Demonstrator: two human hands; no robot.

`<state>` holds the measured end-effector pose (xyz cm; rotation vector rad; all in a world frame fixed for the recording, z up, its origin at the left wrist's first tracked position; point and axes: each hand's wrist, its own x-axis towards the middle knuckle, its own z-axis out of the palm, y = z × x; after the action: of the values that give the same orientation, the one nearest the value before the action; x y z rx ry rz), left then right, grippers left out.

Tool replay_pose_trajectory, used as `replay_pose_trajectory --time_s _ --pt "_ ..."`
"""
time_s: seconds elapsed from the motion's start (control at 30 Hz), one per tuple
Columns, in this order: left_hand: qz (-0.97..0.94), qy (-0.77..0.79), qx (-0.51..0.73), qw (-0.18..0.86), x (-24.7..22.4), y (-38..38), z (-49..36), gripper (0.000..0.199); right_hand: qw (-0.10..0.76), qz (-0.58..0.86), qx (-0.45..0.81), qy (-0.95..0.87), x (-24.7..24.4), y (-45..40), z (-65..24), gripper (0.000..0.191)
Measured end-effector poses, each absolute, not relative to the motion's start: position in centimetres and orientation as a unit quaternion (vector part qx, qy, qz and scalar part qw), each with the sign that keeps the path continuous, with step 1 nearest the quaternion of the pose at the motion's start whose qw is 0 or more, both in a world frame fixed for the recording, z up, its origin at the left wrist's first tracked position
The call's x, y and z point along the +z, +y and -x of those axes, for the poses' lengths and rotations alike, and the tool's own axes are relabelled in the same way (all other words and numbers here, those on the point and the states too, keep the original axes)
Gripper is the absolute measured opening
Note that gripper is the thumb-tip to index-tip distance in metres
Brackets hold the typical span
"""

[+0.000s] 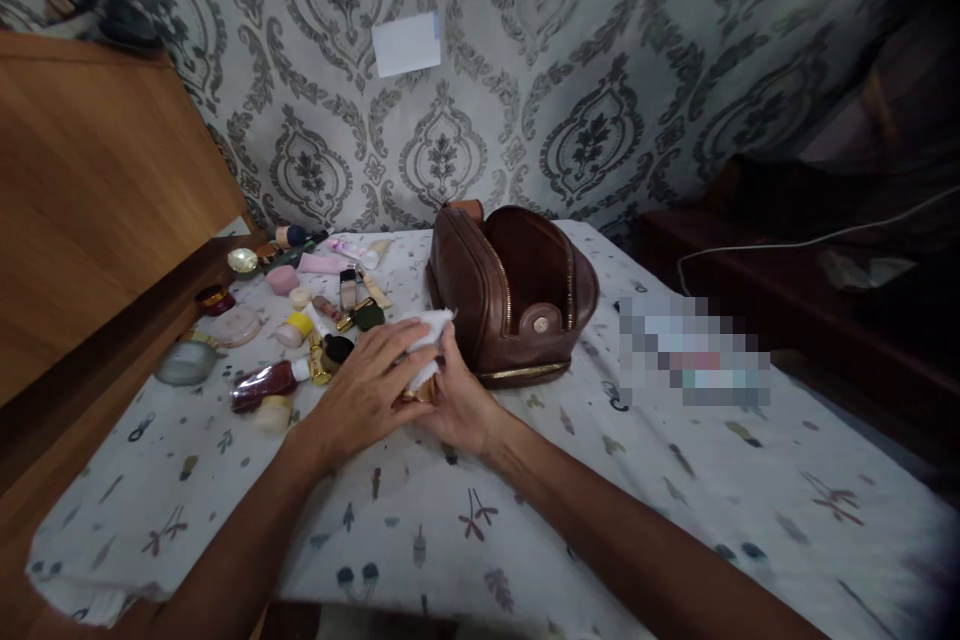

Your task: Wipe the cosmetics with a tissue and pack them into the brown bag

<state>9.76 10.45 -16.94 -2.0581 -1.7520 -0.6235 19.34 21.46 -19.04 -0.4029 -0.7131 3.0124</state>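
Both of my hands meet in front of the bag at the middle of the table. My left hand [371, 382] presses a folded white wipe [431, 328], its fingers lying over it. Closed around the other side, my right hand [463, 405] grips a small gold-coloured container [421, 392], with its thumb up against the wipe. Most of the container is hidden by fingers and wipe, so its kind does not show. Just behind my hands stands a brown leather toiletry bag [469, 290], unzipped, with its dark inside showing.
Left of my hands lie several cosmetics, among them a dark red bottle [264, 385], a frosted jar [187, 362], a pink tube [324, 264] and a yellow-lidded jar [294, 328]. A blurred-out item [694, 350] lies right. A wooden panel [112, 140] rises at left.
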Motion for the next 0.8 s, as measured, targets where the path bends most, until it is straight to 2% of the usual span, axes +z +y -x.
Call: replay_pose_trajectory --time_s 0.07,0.13,0.33,0.53,0.63,0.8 --pt "0.741 -0.603 -0.219 0.197 -17.1 10.6 -10.0 0.023 0.007 0.128 0.974 -0.186 -19.2 21.8 -19.4 0.069" --pt "0.753 -0.580 -0.225 0.216 -17.3 10.7 -10.4 0.015 0.006 0.130 0.980 -0.150 -19.5 22.0 -19.5 0.068" --pt "0.761 -0.535 -0.200 0.309 -17.6 10.7 -11.6 0.017 0.011 0.097 0.991 -0.096 -19.6 22.3 -19.7 0.055" --pt "0.769 -0.455 -0.189 0.407 -17.9 10.9 -12.0 0.024 -0.045 0.108 0.987 -0.107 -19.6 22.7 -19.9 0.065" --pt "0.779 -0.426 -0.183 0.423 -18.5 10.9 -11.8 0.024 -0.070 0.111 0.982 -0.137 -19.6 22.7 -19.9 0.070" --pt "0.801 -0.420 -0.164 0.394 -18.8 10.7 -11.1 0.022 -0.046 0.101 0.982 -0.153 -19.6 22.8 -19.8 0.070"
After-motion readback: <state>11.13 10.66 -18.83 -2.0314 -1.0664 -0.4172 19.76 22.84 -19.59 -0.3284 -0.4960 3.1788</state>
